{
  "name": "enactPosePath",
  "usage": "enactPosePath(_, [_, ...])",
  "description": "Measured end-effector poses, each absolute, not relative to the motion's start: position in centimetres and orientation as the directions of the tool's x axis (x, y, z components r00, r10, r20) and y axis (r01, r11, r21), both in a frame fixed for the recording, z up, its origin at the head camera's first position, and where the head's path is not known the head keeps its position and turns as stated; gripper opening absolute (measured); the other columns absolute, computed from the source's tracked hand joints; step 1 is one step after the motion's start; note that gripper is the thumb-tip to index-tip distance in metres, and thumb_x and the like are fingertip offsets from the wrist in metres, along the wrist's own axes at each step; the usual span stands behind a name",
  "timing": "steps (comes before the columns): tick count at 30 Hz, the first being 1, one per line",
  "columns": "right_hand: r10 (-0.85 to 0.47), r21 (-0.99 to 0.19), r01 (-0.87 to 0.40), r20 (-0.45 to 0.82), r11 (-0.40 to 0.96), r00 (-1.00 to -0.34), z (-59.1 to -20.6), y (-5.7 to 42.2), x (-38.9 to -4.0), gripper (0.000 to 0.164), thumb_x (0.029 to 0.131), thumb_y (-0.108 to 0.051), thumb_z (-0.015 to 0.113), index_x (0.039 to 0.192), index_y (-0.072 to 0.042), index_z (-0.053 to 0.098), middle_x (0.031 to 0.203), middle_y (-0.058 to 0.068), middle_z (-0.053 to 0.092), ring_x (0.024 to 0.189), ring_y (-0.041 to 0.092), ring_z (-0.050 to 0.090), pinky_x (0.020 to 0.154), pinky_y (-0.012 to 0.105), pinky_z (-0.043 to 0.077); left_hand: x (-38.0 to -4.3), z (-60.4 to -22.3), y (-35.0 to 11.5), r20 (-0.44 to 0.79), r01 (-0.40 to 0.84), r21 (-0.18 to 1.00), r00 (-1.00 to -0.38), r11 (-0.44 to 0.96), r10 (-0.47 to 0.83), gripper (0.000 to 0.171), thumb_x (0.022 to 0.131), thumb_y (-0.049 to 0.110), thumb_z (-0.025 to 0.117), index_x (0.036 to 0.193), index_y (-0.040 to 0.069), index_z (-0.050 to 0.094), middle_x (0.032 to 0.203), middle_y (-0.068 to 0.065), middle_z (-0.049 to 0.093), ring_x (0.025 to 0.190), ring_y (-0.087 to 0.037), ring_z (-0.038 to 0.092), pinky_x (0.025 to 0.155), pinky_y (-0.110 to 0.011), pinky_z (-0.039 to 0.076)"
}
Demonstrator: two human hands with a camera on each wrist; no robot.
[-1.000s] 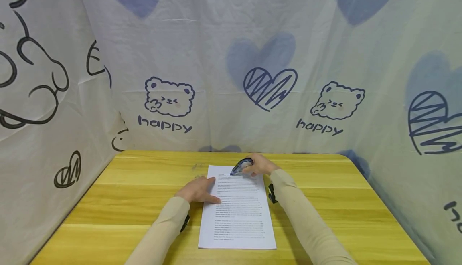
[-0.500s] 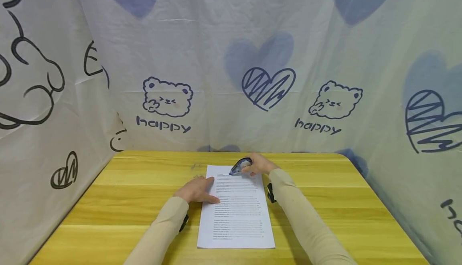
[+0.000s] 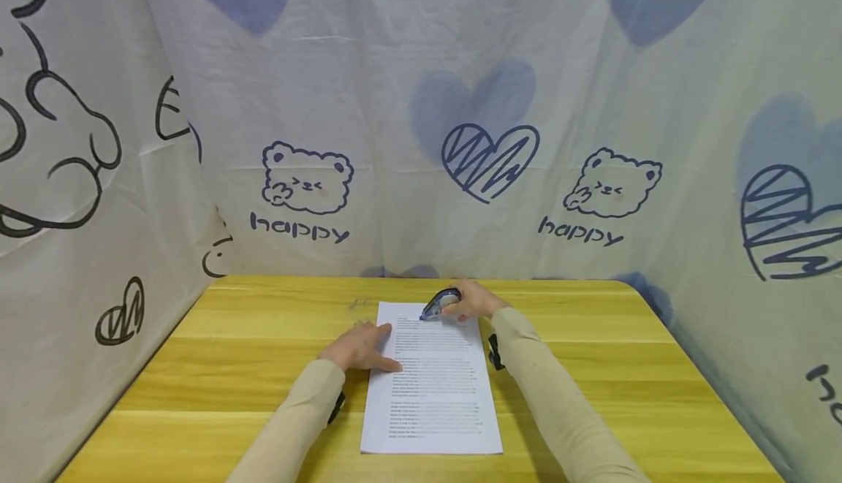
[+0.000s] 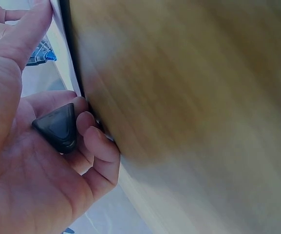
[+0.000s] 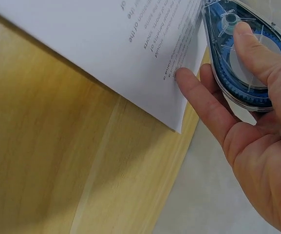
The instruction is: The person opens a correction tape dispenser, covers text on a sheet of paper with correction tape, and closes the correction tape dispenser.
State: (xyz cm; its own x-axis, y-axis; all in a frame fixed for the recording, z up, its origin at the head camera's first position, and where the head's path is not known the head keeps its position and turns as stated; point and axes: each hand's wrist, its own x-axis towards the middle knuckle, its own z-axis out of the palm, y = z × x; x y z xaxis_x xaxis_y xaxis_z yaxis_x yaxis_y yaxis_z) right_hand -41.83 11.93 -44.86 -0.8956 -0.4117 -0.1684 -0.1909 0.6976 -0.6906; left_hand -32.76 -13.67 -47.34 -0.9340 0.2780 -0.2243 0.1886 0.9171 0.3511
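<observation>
In the head view a printed sheet of paper lies on the wooden table. My right hand grips a correction tape dispenser, its tip down at the lines near the top of the page. The right wrist view shows the thumb on the clear case with blue gears inside; my index finger touches the paper. My left hand rests on the sheet's left edge, thumb and index finger spread. Its other fingers curl about a small dark triangular piece in the left wrist view; its kind is unclear.
The yellow wooden table spreads out on both sides of the paper. A pale cloth with hearts and bears hangs along the back and sides. Faint grey marks show on the tabletop left of the sheet's top.
Both hands, the dispenser and the paper keep their places. Only the head view shifts slightly.
</observation>
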Motion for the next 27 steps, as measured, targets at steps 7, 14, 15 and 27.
enactPosePath(7, [-0.401,-0.640,-0.211,-0.165,0.738,-0.901,-44.76,12.15,-41.82,0.025,0.087,-0.017,0.076,0.105,-0.003,0.065,0.093,0.008,0.064,0.082,0.021,0.065,0.073,0.036,0.059,-32.69,-47.19,-13.63,-0.226,0.185,0.355,-0.934,0.916,0.276,0.093,0.076,0.054,0.078,0.149,0.011,0.042,0.149,-0.021,0.045,0.138,-0.037,0.042,0.115,-0.052,0.033])
enactPosePath(14, [-0.398,-0.646,-0.202,-0.172,0.736,-0.901,-44.71,12.34,-41.79,0.025,0.088,-0.016,0.075,0.106,-0.003,0.064,0.094,0.007,0.063,0.083,0.018,0.063,0.077,0.037,0.059,-32.72,-47.23,-13.67,-0.220,0.195,0.357,-0.933,0.914,0.285,0.092,0.076,0.054,0.079,0.149,0.010,0.042,0.149,-0.022,0.044,0.138,-0.038,0.041,0.115,-0.052,0.033])
enactPosePath(15, [-0.399,-0.647,-0.203,-0.171,0.735,-0.901,-44.70,12.35,-41.79,0.025,0.088,-0.016,0.075,0.106,-0.003,0.064,0.093,0.007,0.063,0.083,0.018,0.063,0.077,0.037,0.060,-32.74,-47.26,-13.68,-0.220,0.194,0.356,-0.933,0.914,0.284,0.092,0.076,0.054,0.079,0.149,0.010,0.042,0.149,-0.022,0.044,0.138,-0.038,0.041,0.115,-0.052,0.033])
enactPosePath(27, [-0.401,-0.656,-0.206,-0.162,0.726,-0.901,-45.08,12.51,-42.19,0.025,0.087,-0.013,0.075,0.109,-0.002,0.068,0.093,0.007,0.067,0.081,0.014,0.062,0.078,0.037,0.060,-32.83,-47.48,-13.78,-0.210,0.205,0.349,-0.934,0.915,0.290,0.092,0.076,0.053,0.079,0.149,0.009,0.043,0.147,-0.021,0.046,0.137,-0.037,0.043,0.114,-0.051,0.034])
